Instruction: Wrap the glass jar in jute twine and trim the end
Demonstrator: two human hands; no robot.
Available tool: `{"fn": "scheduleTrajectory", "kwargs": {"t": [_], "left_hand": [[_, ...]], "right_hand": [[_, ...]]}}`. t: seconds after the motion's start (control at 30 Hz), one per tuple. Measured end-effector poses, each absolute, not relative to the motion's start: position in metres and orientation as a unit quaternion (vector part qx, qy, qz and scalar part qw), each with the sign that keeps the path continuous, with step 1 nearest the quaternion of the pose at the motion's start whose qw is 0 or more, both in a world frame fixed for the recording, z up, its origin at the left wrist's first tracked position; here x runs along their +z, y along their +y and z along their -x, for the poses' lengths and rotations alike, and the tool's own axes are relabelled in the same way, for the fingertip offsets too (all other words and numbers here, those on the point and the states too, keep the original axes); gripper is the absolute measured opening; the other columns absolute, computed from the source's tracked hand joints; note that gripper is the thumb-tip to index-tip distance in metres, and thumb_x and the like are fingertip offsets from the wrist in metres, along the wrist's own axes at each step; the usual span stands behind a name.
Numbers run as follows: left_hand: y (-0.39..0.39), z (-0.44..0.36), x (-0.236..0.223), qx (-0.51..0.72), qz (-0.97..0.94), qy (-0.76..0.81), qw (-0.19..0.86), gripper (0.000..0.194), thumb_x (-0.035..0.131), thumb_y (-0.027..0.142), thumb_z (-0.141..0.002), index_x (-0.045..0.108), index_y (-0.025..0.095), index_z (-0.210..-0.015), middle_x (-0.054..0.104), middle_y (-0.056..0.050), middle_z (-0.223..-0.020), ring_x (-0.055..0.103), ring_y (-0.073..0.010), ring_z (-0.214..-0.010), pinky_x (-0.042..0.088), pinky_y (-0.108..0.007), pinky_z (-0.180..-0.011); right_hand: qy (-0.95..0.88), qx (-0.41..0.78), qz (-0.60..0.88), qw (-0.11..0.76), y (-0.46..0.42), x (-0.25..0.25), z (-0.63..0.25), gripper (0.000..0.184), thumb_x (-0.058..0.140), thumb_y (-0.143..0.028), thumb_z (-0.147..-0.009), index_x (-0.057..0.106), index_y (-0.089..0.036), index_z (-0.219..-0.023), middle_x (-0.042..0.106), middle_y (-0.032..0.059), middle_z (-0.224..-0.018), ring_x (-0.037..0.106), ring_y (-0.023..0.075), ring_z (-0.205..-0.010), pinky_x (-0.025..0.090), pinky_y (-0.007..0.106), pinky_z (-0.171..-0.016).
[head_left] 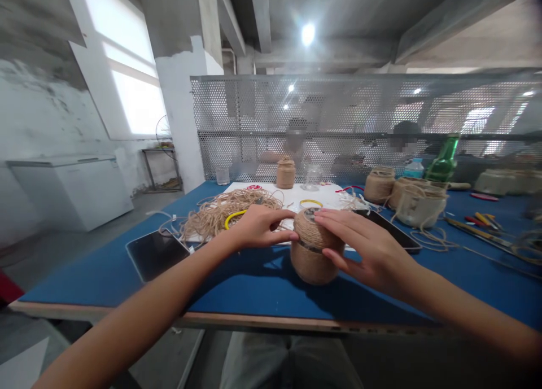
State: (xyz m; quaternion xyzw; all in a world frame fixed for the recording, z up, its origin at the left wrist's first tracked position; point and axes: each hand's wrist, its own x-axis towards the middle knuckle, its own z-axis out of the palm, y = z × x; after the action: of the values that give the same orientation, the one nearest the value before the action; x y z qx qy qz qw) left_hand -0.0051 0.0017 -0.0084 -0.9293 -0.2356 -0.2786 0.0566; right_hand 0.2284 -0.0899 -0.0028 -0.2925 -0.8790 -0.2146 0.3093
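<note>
A jar wrapped in jute twine (315,265) stands upright near the table's front edge, its lid also covered in twine except for a dark round patch on top. A dark band shows between lid and body. My left hand (265,226) grips the lid's left side, with thumb and forefinger against it. From the right, my right hand (364,239) rests its fingers on the lid's top and its thumb on the jar's side. Behind my left hand lies a loose heap of jute twine (212,214), with a yellow ring (232,218) partly hidden by that hand.
A phone (156,254) lies at left, a dark tablet-like device (392,231) at right. Farther back stand a small twine-wrapped jar (285,173), glass jars (417,205) and a green bottle (442,160). Pens (483,222) lie right. A perforated metal screen (254,106) separates people beyond.
</note>
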Motion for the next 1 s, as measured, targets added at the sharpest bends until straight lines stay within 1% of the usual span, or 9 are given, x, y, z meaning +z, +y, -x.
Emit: {"fn": "scheduleTrajectory", "kwargs": {"t": [0.17,0.37,0.43,0.6,0.83,1.0], "left_hand": [[0.005,0.003,-0.014,-0.286,0.925,-0.239,0.074,0.053,0.041,0.061,-0.08,0.058,0.021,-0.11,0.054,0.003,-0.053,0.05,-0.0089,-0.05,0.029,-0.018,-0.052],[0.004,0.002,-0.018,-0.3,0.92,-0.242,0.072,0.052,0.039,0.06,-0.081,0.058,0.021,-0.11,0.055,0.003,-0.055,0.051,-0.0095,-0.053,0.03,-0.018,-0.053],[0.003,0.002,-0.018,-0.305,0.919,-0.242,0.066,0.051,0.04,0.059,-0.081,0.058,0.021,-0.11,0.054,0.004,-0.054,0.051,-0.0094,-0.053,0.03,-0.018,-0.054],[0.001,0.001,-0.017,-0.304,0.919,-0.243,0.058,0.052,0.04,0.059,-0.081,0.058,0.019,-0.109,0.053,0.004,-0.054,0.049,-0.0088,-0.051,0.031,-0.019,-0.054],[-0.001,0.0,-0.016,-0.306,0.917,-0.248,0.067,0.054,0.037,0.06,-0.081,0.06,0.018,-0.106,0.053,0.003,-0.053,0.048,-0.0093,-0.051,0.031,-0.019,-0.054],[-0.003,-0.001,-0.016,-0.318,0.914,-0.241,0.07,0.053,0.039,0.059,-0.081,0.061,0.018,-0.104,0.051,0.003,-0.051,0.047,-0.0089,-0.049,0.031,-0.02,-0.054]], "right_hand": [[-0.868,-0.237,0.295,0.322,-0.088,-0.005,-0.227,0.043,0.055,-0.02,-0.08,0.045,-0.017,-0.122,0.058,0.0115,-0.117,0.052,0.0228,-0.109,0.045,0.04,-0.092],[-0.863,-0.237,0.282,0.344,-0.086,-0.008,-0.225,0.042,0.054,-0.018,-0.079,0.045,-0.019,-0.12,0.059,0.01,-0.114,0.052,0.0227,-0.108,0.045,0.041,-0.091],[-0.859,-0.233,0.294,0.349,-0.088,-0.008,-0.222,0.042,0.054,-0.019,-0.079,0.045,-0.019,-0.12,0.059,0.0104,-0.114,0.052,0.0238,-0.108,0.044,0.042,-0.091],[-0.847,-0.234,0.329,0.345,-0.092,-0.003,-0.209,0.043,0.056,-0.029,-0.077,0.048,-0.015,-0.117,0.059,0.0132,-0.113,0.052,0.0265,-0.106,0.043,0.045,-0.091],[-0.823,-0.272,0.351,0.355,-0.09,-0.003,-0.196,0.03,0.053,-0.024,-0.077,0.055,-0.014,-0.105,0.063,0.0117,-0.102,0.056,0.0248,-0.096,0.045,0.041,-0.087],[-0.822,-0.292,0.348,0.344,-0.092,-0.002,-0.194,0.027,0.053,-0.022,-0.077,0.057,-0.011,-0.102,0.064,0.0119,-0.1,0.057,0.0244,-0.094,0.045,0.04,-0.087]]}}
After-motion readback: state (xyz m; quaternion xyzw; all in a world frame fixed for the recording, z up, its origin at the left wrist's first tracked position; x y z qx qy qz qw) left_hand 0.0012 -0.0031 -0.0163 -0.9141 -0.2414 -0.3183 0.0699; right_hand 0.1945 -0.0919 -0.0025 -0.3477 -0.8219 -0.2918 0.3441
